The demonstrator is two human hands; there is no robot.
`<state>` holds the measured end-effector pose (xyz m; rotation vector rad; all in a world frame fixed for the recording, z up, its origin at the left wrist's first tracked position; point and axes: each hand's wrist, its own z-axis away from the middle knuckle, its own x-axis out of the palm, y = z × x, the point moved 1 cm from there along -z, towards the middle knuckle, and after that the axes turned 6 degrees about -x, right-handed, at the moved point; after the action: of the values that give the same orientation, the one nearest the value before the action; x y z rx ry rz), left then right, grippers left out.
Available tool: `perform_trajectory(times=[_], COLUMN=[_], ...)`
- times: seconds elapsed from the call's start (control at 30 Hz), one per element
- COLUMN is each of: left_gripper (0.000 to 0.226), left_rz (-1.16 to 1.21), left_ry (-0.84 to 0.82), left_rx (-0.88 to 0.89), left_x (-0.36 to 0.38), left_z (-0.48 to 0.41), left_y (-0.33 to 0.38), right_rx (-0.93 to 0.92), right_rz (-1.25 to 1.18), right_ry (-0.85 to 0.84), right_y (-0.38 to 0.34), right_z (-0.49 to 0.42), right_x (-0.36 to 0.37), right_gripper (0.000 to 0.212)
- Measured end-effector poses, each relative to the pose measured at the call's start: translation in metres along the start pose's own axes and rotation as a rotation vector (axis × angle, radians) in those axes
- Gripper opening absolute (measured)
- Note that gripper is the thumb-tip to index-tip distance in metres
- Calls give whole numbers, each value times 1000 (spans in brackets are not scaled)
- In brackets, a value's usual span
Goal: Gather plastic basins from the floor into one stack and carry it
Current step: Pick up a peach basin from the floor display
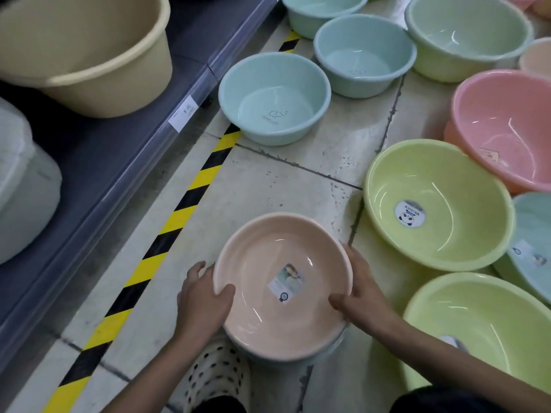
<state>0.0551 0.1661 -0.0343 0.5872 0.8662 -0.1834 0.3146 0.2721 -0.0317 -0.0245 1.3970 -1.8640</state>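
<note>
Head view: left grip (202, 299) and right grip (362, 293) hold one peach basin (268, 257).

A shop: grey metal shelf (125, 138) with white price tag (183, 114) left of the hands, labelled pastel plastic basins (438, 204) around them

Both forearms reach forward, left grip (202, 296) and right grip (362, 293) curled, thumbs hooked inward.
</note>
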Motion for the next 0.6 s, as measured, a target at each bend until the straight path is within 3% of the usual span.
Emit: perform_trajectory(times=[0.13,0.3,0.37,0.43,0.6], left_gripper=[70,82,83,75,16], left_rz=[76,244,437,604,754], left_ry=[-104,-162,-182,-176,-195], left_rx=[9,15,-43,-129,-165], left_x=[14,31,34,36,26], left_z=[-3,-2,-4,-6,-13], left_y=[-8,-10,-8,-8,6], right_rx=[26,103,167,243,290], right_rz=[-73,-183,-290,-402,-634], right_ry=[-19,16,65,141,221], right_y=[8,24,26,25,20], right_z=[0,-2,-1,-1,2], right_x=[9,16,20,23,19], right_gripper=[101,109,106,97,68])
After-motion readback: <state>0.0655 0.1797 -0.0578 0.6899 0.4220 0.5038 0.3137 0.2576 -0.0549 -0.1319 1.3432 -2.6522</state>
